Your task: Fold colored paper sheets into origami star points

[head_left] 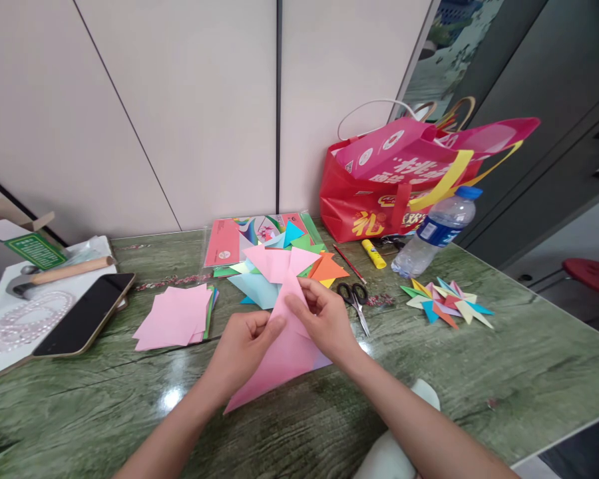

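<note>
Both hands pinch a folded pink paper (pixel 279 356) over the front middle of the table. My left hand (pixel 244 346) grips its left edge, thumb on top. My right hand (pixel 327 313) holds the upper right part between thumb and fingers. Just beyond the fingertips lie folded paper pieces in pink, blue, green and orange (pixel 327 267). A stack of pink squares (pixel 174 318), with other colours beneath, rests to the left. Black-handled scissors (pixel 354 299) are right of my right hand. Two multicoloured paper stars (pixel 446 303) sit farther right.
A water bottle (pixel 436 233), glue stick (pixel 373 254) and red pencil (pixel 348 263) are behind the scissors. Red bags (pixel 364 193) stand at the back. On the left are a phone (pixel 87 316), hammer (pixel 70 269) and green box (pixel 34 247). A pale rounded object (pixel 392 456) is under my right forearm.
</note>
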The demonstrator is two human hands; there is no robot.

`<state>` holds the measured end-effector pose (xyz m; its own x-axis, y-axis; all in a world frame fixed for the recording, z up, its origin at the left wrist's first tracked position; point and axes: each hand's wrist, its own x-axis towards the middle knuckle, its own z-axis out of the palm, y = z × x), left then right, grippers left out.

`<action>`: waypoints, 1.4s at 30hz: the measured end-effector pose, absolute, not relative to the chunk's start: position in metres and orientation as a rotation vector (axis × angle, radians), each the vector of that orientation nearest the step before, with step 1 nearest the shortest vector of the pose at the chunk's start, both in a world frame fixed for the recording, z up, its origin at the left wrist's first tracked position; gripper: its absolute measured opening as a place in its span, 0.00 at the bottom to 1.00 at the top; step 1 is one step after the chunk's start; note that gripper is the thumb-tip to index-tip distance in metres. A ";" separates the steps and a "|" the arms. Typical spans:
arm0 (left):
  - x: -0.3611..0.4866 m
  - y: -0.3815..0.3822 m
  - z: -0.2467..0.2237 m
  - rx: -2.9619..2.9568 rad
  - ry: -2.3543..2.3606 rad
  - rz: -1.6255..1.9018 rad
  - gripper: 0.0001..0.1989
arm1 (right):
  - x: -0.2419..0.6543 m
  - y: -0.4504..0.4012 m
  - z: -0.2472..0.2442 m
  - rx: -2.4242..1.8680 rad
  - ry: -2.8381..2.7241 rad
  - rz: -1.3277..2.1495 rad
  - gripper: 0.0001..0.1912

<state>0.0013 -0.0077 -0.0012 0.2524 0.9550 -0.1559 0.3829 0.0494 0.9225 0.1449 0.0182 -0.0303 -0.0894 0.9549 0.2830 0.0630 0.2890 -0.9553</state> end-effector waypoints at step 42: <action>0.001 -0.006 -0.006 1.738 1.347 0.678 0.20 | 0.152 0.030 -0.032 -0.882 -1.042 1.280 0.10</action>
<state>0.0006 -0.0057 -0.0056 0.2841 0.9566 -0.0646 0.5174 -0.0962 0.8503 0.1519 0.0296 -0.0316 -0.0085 0.9934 0.1141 -0.3135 0.1057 -0.9437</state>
